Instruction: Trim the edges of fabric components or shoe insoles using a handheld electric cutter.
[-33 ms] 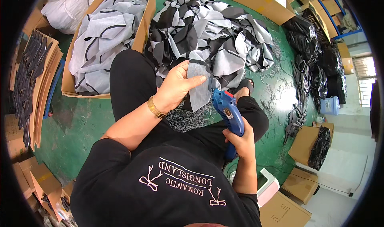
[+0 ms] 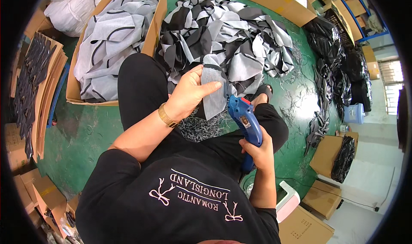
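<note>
Pinched between the thumb and fingers of my left hand (image 2: 189,90) is a grey fabric piece (image 2: 213,99) with a black band near its top. My right hand (image 2: 261,151) is wrapped round the handle of blue handheld electric scissors (image 2: 243,117) with a red button. The tool's head meets the right edge of the fabric piece; its blade is too small to make out. Just beyond both hands lies a heap of grey and black fabric pieces (image 2: 244,65) on the floor. Thin fabric trimmings (image 2: 201,130) are scattered between my legs.
To the left stands a cardboard box (image 2: 73,89) full of grey fabric with black trim. Stacked cardboard sheets (image 2: 49,102) lean farther left. Black plastic bags (image 2: 330,46) line the right side, near a light blue bucket (image 2: 354,114). A pink-and-white stool (image 2: 288,203) is by my right elbow.
</note>
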The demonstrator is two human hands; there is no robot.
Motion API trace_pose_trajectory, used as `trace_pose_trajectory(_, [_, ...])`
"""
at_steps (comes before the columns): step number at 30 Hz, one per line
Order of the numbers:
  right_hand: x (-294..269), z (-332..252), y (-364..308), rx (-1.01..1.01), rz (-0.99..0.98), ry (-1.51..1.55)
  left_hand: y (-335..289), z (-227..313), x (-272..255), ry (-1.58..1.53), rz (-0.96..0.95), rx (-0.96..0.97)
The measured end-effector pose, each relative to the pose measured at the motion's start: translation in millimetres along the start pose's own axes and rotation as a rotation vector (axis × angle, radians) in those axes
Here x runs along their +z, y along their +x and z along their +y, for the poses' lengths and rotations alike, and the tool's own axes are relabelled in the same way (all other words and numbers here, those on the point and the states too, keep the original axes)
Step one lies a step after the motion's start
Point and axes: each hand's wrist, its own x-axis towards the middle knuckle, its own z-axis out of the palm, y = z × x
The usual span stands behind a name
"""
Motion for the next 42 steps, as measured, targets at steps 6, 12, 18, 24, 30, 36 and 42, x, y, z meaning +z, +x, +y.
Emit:
trace_pose_trajectory(6, [-4.4,-7.2,0.7,0.020,-0.016,-0.028,-4.0,1.4,1.3,0.150,-0.040,0.021])
trace_pose_trajectory(12, [-11.2,-8.9,2.5,0.044,-0.077,-0.004,-4.9,1.9,-1.3,0.236,-0.102,0.006])
trace_pose_trajectory(18, [-15.2,-11.6,6.3,0.056,-0.105,-0.015,-9.1,29.9,7.4,0.655,-0.079,-0.063])
trace_pose_trajectory(24, [-21.9,-12.0,9.4,0.080,-0.159,-0.033,-5.1,46.0,3.8,0.720,-0.211,-0.143])
trace_pose_trajectory(30, [-25.1,-21.9,13.5,0.096,-0.199,-0.066,-1.6,54.6,1.4,0.925,-0.391,-0.109])
trace_pose_trajectory(36, [-16.2,-18.1,24.3,0.103,-0.222,0.051,-1.7,51.7,-0.1,0.896,-0.460,-0.171])
trace_pose_trajectory(42, [3.9,-15.9,43.3,-0.087,-0.033,0.259,-4.9,32.5,-3.0,0.763,-0.426,-0.217])
